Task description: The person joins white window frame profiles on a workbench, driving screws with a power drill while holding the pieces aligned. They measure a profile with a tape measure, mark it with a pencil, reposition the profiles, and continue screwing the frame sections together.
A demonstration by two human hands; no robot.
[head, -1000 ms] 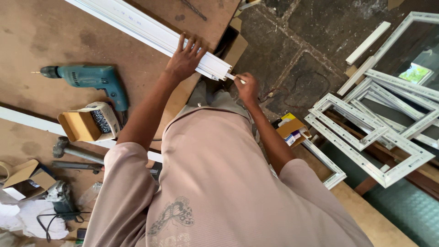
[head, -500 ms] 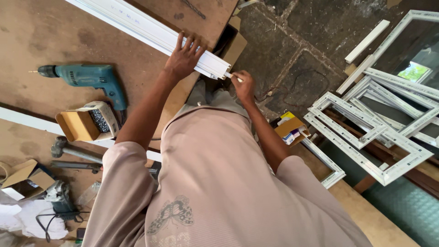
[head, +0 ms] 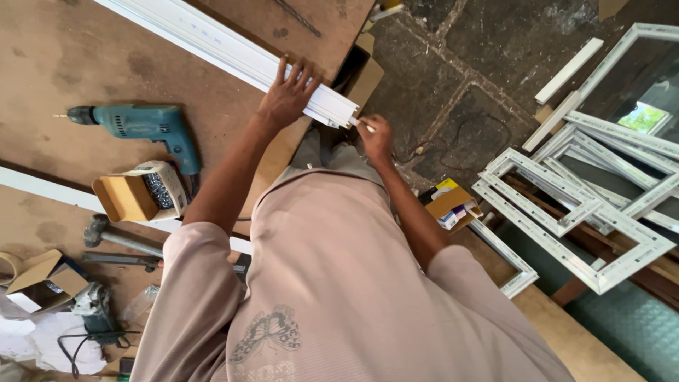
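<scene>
Here the left hand (head: 286,99) lies flat, fingers spread, on a long white profile (head: 233,56) resting on the brown wooden table (head: 64,64). The right hand (head: 376,136) pinches a small white piece (head: 362,125) at the profile's end. Nearby sit a teal drill (head: 141,127), a cardboard box of screws (head: 138,192) and a hammer (head: 117,237). White frames (head: 573,205) lie on the dark stone floor (head: 453,85).

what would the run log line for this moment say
left hand: flat on white profile | right hand: pinching small white piece at profile end | teal drill: on bench
</scene>
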